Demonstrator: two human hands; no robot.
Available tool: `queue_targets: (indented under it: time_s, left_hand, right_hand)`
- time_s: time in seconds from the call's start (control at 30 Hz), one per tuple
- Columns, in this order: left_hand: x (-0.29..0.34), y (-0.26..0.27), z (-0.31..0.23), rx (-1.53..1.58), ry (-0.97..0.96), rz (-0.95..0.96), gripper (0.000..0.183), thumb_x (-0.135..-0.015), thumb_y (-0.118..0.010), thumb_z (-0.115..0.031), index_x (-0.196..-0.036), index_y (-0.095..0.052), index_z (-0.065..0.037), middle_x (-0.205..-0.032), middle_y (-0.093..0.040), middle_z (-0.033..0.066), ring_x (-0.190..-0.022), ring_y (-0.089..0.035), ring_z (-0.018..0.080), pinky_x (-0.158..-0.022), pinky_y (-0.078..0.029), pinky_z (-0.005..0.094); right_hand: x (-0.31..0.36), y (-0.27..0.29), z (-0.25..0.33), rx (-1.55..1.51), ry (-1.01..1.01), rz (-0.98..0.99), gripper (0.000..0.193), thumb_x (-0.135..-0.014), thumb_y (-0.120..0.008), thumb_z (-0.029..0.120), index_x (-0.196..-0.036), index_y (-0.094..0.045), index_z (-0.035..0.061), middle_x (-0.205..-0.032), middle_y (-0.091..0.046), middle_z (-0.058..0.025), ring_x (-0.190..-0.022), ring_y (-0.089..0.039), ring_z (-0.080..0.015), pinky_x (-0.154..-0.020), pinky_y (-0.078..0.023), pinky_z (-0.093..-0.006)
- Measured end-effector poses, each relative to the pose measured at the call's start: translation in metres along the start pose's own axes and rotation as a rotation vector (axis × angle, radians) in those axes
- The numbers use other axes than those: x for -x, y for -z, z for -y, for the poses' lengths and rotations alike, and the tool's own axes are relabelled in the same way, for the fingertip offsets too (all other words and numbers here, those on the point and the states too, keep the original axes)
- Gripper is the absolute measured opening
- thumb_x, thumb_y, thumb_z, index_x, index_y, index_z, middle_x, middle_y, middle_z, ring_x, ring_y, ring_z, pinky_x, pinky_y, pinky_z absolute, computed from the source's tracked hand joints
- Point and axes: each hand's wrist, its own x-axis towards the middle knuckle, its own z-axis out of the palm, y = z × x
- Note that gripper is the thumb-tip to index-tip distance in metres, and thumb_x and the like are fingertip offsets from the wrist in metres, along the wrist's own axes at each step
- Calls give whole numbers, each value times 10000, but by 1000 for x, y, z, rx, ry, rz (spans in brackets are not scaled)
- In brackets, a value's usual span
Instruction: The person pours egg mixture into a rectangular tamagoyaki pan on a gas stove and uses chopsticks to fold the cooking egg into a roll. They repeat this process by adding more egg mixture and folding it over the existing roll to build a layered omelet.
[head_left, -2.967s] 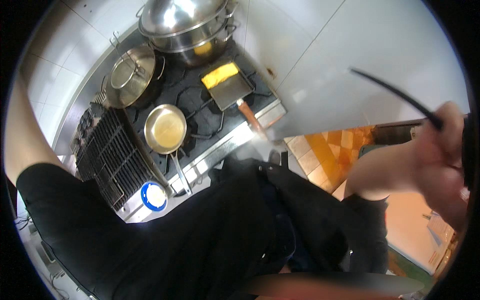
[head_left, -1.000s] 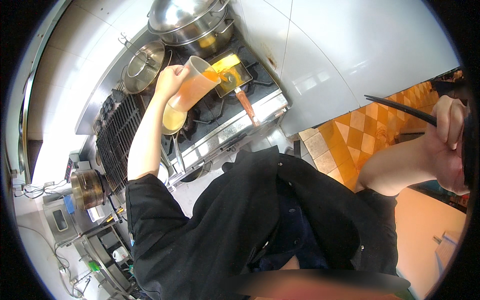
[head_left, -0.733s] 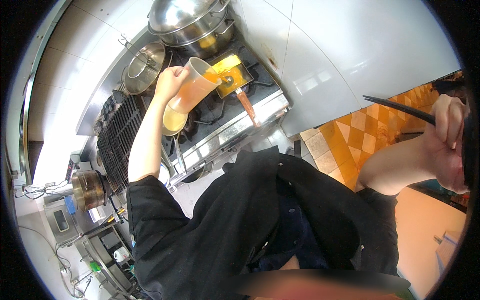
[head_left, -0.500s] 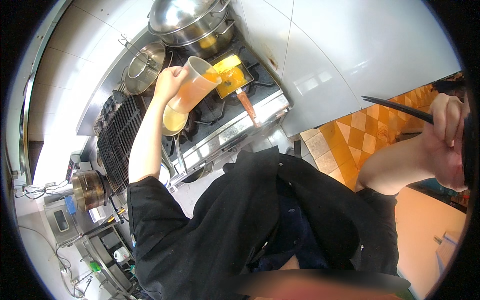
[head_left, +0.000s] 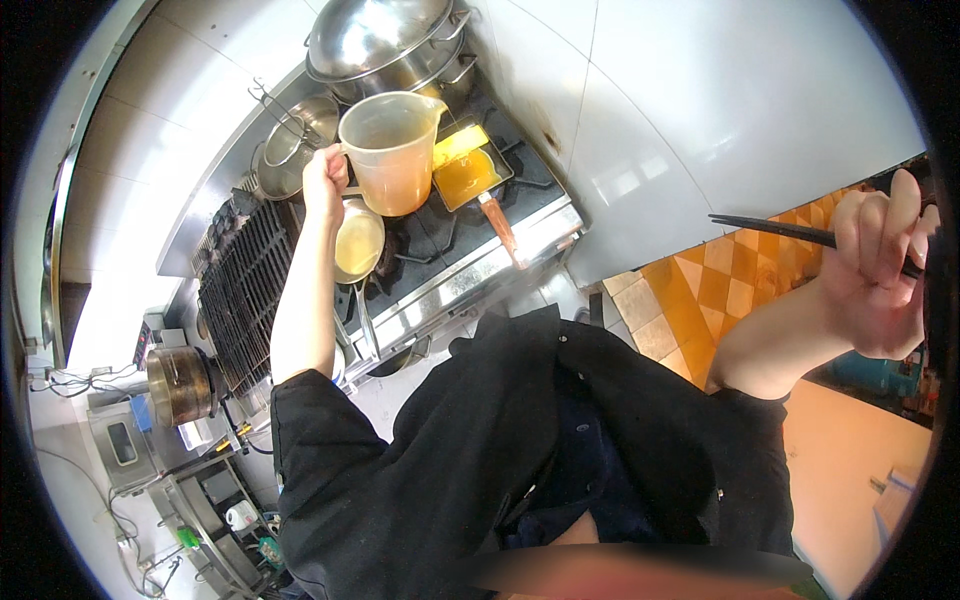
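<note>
My left hand (head_left: 325,183) is closed round the handle of a translucent plastic measuring jug (head_left: 392,165), which stands nearly upright over the stove with orange-yellow liquid in its lower part. Just right of the jug, a rectangular omelette pan (head_left: 490,188) with a wooden handle rests on a burner. Liquid egg (head_left: 465,180) covers part of its base, and a folded yellow egg roll (head_left: 460,147) lies along its far side. Off to the right, raised well away from the stove, my right hand (head_left: 877,260) grips dark chopsticks (head_left: 770,228) pointing left.
A frying pan (head_left: 357,245) with pale yellow contents sits below the jug. Behind stand a large lidded steel pot (head_left: 385,45) and a steel pan with a strainer (head_left: 285,145). A black grill grate (head_left: 245,295) lies left; a white wall panel (head_left: 680,120) borders the stove's right.
The jug has gone from tilted over the omelette pan to nearly upright. Liquid egg has spread wider in that pan. My right hand and chopsticks have shifted slightly left.
</note>
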Motion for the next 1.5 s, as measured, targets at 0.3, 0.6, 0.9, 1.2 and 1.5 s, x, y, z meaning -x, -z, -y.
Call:
queue_targets:
  time_s: [0.3,0.6,0.9,1.2,1.5]
  left_hand:
    - [14,-25,-85,434,-134,137,377,-990,-467,-278,-655,-340,-164,-561,-271,-54,-470,-256,77,-477,-229,245]
    - [23,-47,-314,237,-414,104,405,-996,-579,-387,-703,-402,-170,-606,-304,-84,-507,-266,41,-458,-211,211]
    - [-61,-42,-500,132,-609,18,384,-1026,-523,-420,-716,-424,-216,-589,-279,-114,-452,-182,30,-399,-121,194]
    - [-220,-16,-538,-303,-797,-320,430,-954,-552,-514,-1030,-614,-95,-873,-581,51,-736,-534,193,-635,-449,366]
    - [-326,23,-517,-426,-818,-563,674,-981,-412,-619,-1084,-647,5,-1005,-649,150,-961,-607,239,-892,-454,381]
  right_hand:
    - [6,-7,-16,-63,40,31,246,-1010,-481,293,-1092,-543,69,-831,-376,11,-555,-269,-41,-519,-251,-197]
    - [22,-55,-41,79,-21,-242,198,-823,-723,168,-781,-675,-19,-662,-557,-57,-555,-452,-101,-498,-337,-235]
    - [50,-103,-98,13,-607,-262,88,-867,-699,65,-815,-654,10,-704,-602,25,-627,-467,-32,-586,-356,-213]
    - [162,-138,-150,603,-858,-299,164,-871,-706,132,-779,-636,16,-593,-519,-3,-576,-474,-74,-536,-383,-255]
    - [277,-157,-154,864,-1234,-233,216,-816,-705,215,-838,-690,1,-672,-650,-160,-626,-654,-301,-617,-505,-371]
